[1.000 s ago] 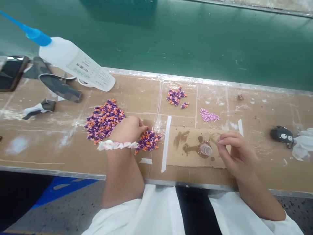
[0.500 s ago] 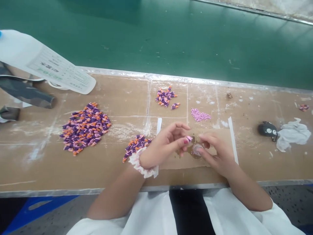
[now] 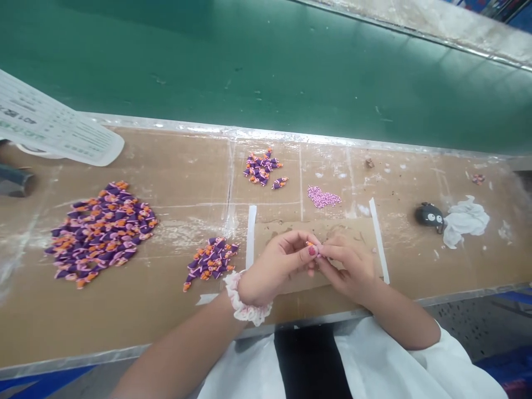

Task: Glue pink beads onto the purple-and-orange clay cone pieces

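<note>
My left hand [image 3: 285,263], with a white scrunchie [image 3: 247,299] at the wrist, pinches a small figurine with an orange tip [image 3: 310,243] between thumb and fingers. The fingertips of my right hand [image 3: 351,263] are pinched together against the same small piece; whatever they hold there is hidden. Both hands are above a cardboard sheet [image 3: 266,224] with white tape strips at its sides. Left of my wrist lies a small pile of purple, pink and orange figurines [image 3: 214,257]. Beyond the sheet is a cluster of tiny pink beads [image 3: 323,197].
A large figurine pile [image 3: 103,227] spreads at left, and a smaller figurine group [image 3: 260,167] lies at the back. A white bottle [image 3: 62,124] lies at the far left. At right are a black toy with eyes [image 3: 429,214] and a crumpled white tissue [image 3: 465,220]. Behind runs a green surface [image 3: 266,72].
My right hand has moved left to meet the left fingertips at the small piece. The clear round object it touched is out of sight. The view has shifted right.
</note>
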The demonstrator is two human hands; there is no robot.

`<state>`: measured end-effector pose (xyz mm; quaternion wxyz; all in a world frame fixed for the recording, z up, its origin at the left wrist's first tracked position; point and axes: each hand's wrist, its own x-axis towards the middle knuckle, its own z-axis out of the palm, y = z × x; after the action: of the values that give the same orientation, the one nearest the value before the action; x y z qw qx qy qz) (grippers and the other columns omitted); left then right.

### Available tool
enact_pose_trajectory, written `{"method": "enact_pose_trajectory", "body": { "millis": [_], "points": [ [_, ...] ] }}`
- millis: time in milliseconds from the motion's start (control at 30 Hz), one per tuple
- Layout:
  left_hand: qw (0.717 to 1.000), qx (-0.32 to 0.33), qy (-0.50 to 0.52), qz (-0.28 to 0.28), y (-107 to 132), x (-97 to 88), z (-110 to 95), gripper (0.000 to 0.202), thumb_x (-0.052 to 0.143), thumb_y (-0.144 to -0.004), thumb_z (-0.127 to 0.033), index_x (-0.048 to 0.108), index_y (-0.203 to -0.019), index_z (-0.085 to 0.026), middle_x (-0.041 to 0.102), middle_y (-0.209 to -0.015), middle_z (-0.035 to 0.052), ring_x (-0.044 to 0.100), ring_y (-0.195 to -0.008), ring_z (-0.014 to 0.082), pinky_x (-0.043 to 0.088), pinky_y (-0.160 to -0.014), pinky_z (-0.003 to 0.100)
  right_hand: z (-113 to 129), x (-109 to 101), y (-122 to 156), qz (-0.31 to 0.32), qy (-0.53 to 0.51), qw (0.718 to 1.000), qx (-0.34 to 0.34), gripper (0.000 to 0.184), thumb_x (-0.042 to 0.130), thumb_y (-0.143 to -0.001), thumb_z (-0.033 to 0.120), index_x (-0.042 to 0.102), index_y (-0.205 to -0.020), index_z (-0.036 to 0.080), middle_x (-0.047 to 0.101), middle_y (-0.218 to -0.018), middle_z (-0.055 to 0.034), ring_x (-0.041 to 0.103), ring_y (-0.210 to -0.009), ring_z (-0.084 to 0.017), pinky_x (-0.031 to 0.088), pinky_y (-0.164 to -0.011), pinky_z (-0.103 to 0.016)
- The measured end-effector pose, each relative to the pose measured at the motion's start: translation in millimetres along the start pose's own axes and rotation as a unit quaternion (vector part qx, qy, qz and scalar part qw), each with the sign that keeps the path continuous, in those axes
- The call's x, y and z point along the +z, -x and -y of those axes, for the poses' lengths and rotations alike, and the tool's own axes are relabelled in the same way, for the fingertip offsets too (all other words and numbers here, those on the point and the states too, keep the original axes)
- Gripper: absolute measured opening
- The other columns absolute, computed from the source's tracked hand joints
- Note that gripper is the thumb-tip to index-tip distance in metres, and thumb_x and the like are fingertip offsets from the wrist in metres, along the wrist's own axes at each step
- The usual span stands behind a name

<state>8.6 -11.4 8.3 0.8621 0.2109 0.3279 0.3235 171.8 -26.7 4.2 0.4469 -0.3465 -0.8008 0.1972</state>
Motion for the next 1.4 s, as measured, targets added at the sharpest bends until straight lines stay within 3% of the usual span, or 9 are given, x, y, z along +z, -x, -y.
{"method": "enact_pose_trajectory", "body": {
  "millis": [100,200,333,567,833,967,1100,1233,1400],
  "points": [
    [0.999,0.019,0.019,-0.017,-2,0.8,5,0.029,0.08,-0.073,-0.038,0.063,-0.075,-0.013,0.06,-0.067,-0.0013,0.057,-0.061,0.0084,0.049,-0.058,0.02,-10,-5,-1,0.0,0.018,0.999,0.033,0.02,0.062,-0.087,0.011,0.057,-0.104,0.02,0.066,-0.077,-0.0022,0.061,-0.065,-0.013,0.052,-0.058,-0.026],
    [0.998,0.055,0.013,-0.041,-2,1.2,6,0.029,0.078,-0.076,-0.038,0.061,-0.073,-0.014,0.063,-0.075,0.0013,0.06,-0.067,0.0104,0.051,-0.059,0.021,-36,-17,-1,-0.019,0.126,0.981,0.147,0.005,0.058,-0.091,0.021,0.062,-0.094,0.021,0.065,-0.075,-0.0013,0.057,-0.061,-0.013,0.049,-0.056,-0.025],
    [0.996,0.07,0.024,-0.059,0,1.1,-1,0.029,0.08,-0.074,-0.035,0.06,-0.074,-0.013,0.063,-0.071,0.0002,0.058,-0.061,0.0084,0.05,-0.055,0.019,-73,-26,3,0.023,0.251,0.94,0.229,0.015,0.054,-0.092,0.024,0.069,-0.091,0.021,0.069,-0.085,-0.0049,0.062,-0.071,-0.018,0.051,-0.066,-0.031],
    [0.991,0.08,0.059,-0.094,0,-0.2,-5,0.042,0.083,-0.069,-0.034,0.058,-0.098,-0.017,0.062,-0.062,-0.0048,0.055,-0.05,0.0063,0.049,-0.049,0.017,-86,-18,12,0.033,0.306,0.929,0.205,0.022,0.052,-0.094,0.03,0.072,-0.09,0.021,0.071,-0.088,-0.0061,0.063,-0.082,-0.023,0.051,-0.075,-0.035],
    [0.992,0.104,0.032,-0.07,-7,-4.0,0,0.037,0.084,-0.065,-0.04,0.06,-0.076,-0.015,0.065,-0.062,-0.0017,0.057,-0.05,0.007,0.051,-0.048,0.019,-99,-16,14,0.059,0.366,0.914,0.168,0.024,0.046,-0.095,0.027,0.065,-0.085,0.019,0.063,-0.081,-0.0076,0.055,-0.076,-0.023,0.045,-0.07,-0.035],
    [0.993,0.098,-0.011,-0.069,-8,-4.7,1,0.035,0.084,-0.064,-0.041,0.064,-0.074,-0.013,0.064,-0.062,-0.0012,0.058,-0.05,0.0076,0.053,-0.049,0.021,-77,-18,7,-0.005,0.277,0.943,0.184,0.018,0.047,-0.094,0.026,0.06,-0.085,0.019,0.06,-0.081,-0.0063,0.054,-0.077,-0.021,0.045,-0.07,-0.035],
    [0.993,0.092,-0.048,-0.06,-6,-1.4,2,0.032,0.082,-0.067,-0.04,0.068,-0.075,-0.013,0.064,-0.062,-0.0013,0.059,-0.052,0.0086,0.054,-0.054,0.022,-37,-16,0,-0.045,0.02,0.978,0.201,0.01,0.054,-0.092,0.025,0.058,-0.084,0.022,0.056,-0.078,-0.0011,0.055,-0.073,-0.016,0.046,-0.065,-0.029],
    [0.992,0.076,-0.087,-0.049,-4,3.9,1,0.027,0.08,-0.07,-0.038,0.07,-0.075,-0.013,0.065,-0.061,-0.0005,0.06,-0.054,0.0103,0.054,-0.057,0.024,-15,-9,1,-0.015,-0.147,0.963,0.224,0.006,0.056,-0.092,0.024,0.059,-0.087,0.022,0.056,-0.078,-0.0006,0.056,-0.072,-0.014,0.047,-0.063,-0.027],
    [0.991,0.064,-0.106,-0.047,-2,7.3,0,0.02,0.078,-0.072,-0.032,0.069,-0.072,-0.014,0.065,-0.06,-0.0003,0.061,-0.055,0.0111,0.054,-0.059,0.025,-13,-9,2,-0.007,-0.174,0.962,0.211,0.006,0.057,-0.092,0.023,0.061,-0.088,0.022,0.057,-0.077,-0.001,0.056,-0.072,-0.015,0.048,-0.064,-0.029]
  ]
}}
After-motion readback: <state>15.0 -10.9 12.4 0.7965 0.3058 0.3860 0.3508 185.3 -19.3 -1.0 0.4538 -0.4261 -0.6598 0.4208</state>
